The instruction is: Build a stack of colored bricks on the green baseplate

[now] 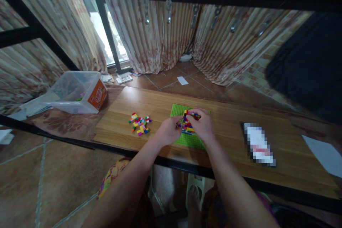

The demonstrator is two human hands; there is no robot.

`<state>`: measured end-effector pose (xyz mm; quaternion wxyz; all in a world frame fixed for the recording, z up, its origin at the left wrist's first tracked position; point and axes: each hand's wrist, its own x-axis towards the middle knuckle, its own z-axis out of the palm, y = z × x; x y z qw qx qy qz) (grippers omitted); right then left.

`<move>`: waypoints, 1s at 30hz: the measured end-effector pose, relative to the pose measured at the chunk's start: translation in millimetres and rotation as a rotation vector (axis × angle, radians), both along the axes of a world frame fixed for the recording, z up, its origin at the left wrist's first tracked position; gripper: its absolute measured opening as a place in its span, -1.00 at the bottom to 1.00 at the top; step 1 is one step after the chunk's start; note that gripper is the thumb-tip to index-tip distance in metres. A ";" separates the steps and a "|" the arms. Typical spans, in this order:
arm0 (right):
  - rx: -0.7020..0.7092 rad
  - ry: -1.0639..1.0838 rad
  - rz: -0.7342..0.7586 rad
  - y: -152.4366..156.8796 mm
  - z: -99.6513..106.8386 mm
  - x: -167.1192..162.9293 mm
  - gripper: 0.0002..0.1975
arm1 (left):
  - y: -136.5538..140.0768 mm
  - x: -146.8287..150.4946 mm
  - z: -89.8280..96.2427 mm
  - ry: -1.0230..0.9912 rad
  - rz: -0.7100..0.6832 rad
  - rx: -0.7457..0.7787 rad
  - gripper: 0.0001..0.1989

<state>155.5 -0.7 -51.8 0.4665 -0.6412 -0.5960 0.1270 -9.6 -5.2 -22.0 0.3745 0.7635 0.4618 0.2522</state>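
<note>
Head view, and both hands were right in on it: the left hand [170,130] on one side of the multicoloured brick build [189,128], the right hand [203,124] curled over the other. Fingers bent, but whether either grip pinched a brick, you couldn't tell! Beneath sat the green baseplate [191,141], flat on the wooden tabletop [227,131]; leftward, loose bricks [141,128]; farther out, a clear bin [64,107].

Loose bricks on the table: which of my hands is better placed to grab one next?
Probably your left hand: it is nearer the loose bricks, which lie left of the green baseplate. Your right hand is farther away, at the built bricks.
</note>
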 end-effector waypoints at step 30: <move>-0.041 -0.016 -0.036 -3.3 12.5 -7.5 -0.85 | 1.0 -2.0 -4.7 -0.078 0.068 -0.068 -0.55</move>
